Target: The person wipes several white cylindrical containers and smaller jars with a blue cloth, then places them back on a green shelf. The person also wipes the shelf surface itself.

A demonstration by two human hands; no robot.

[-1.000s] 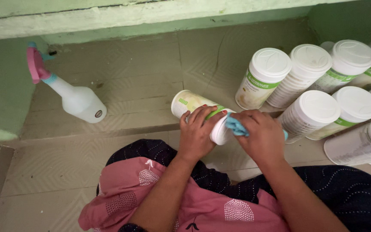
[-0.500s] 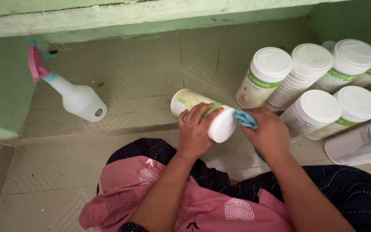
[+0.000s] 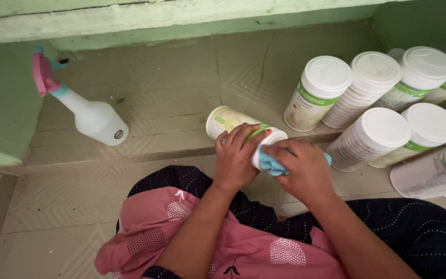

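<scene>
The left hand (image 3: 236,160) is wrapping its grip around a tub (image 3: 233,125), tilting it above the lap so the right hand (image 3: 300,168), closed on a blue cloth (image 3: 270,164), is reaching its lid.

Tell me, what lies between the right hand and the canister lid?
In the head view, a blue cloth lies between the right hand and the white lid of the held canister.

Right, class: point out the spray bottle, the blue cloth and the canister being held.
spray bottle (image 3: 96,120), head view, on its white body.
blue cloth (image 3: 269,164), head view, on the fold showing under the right hand.
held canister (image 3: 228,120), head view, on its side near the base.
</scene>
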